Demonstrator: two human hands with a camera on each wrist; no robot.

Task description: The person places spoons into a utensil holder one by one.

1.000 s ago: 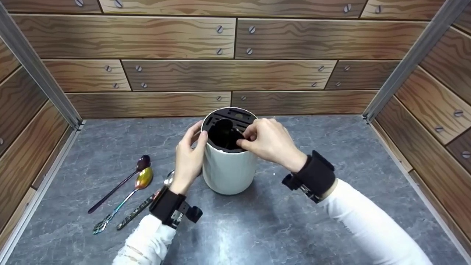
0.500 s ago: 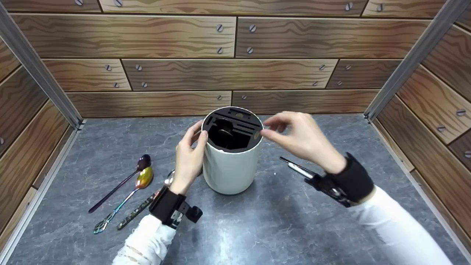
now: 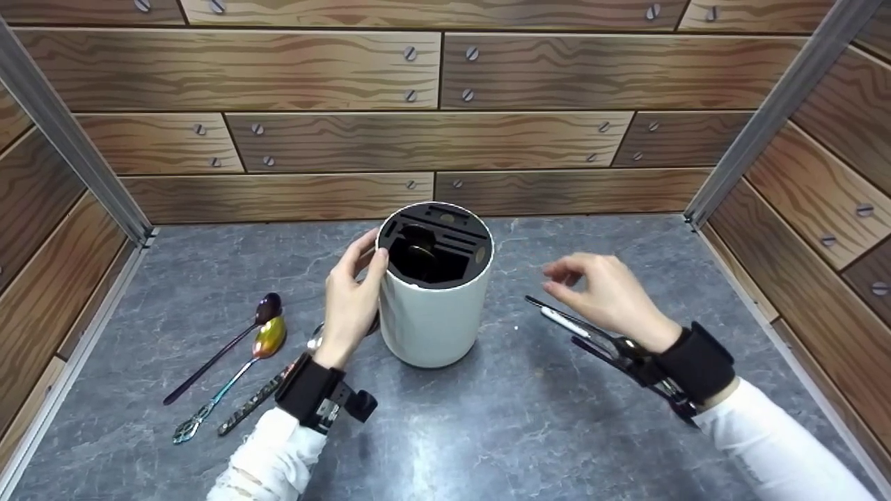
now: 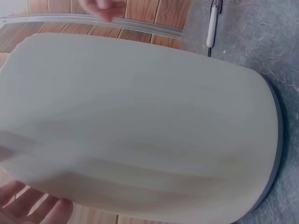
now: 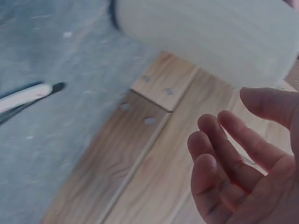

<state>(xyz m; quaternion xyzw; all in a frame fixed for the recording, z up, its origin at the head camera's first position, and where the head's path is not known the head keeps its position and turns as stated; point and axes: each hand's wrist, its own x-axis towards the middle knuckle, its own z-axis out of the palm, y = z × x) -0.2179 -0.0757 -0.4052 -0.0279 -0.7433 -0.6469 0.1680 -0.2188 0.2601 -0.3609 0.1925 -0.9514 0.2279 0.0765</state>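
A white cylindrical knife holder (image 3: 431, 327) with a black slotted insert (image 3: 445, 243) stands upright on the grey surface. My left hand (image 3: 351, 299) holds its left side near the top, thumb at the front rim and fingers round the back. In the left wrist view the holder's white wall fills most of the frame. To the right of the holder, my right hand (image 3: 602, 292) hovers with loosely bent fingers and holds nothing. Below that hand lie a white-handled utensil (image 3: 565, 321) and slim dark ones, partly hidden by the wrist strap.
Left of the holder lie a dark purple spoon (image 3: 223, 353), a gold-bowled spoon (image 3: 268, 339) with a teal handle, and a patterned-handled utensil (image 3: 254, 403) partly behind the left wrist. Wood-patterned walls (image 3: 334, 142) enclose the grey tabletop (image 3: 501, 431).
My right hand has left the holder's opening and moved right and down, over the utensils at the right, which came into view. My left hand stays on the holder.
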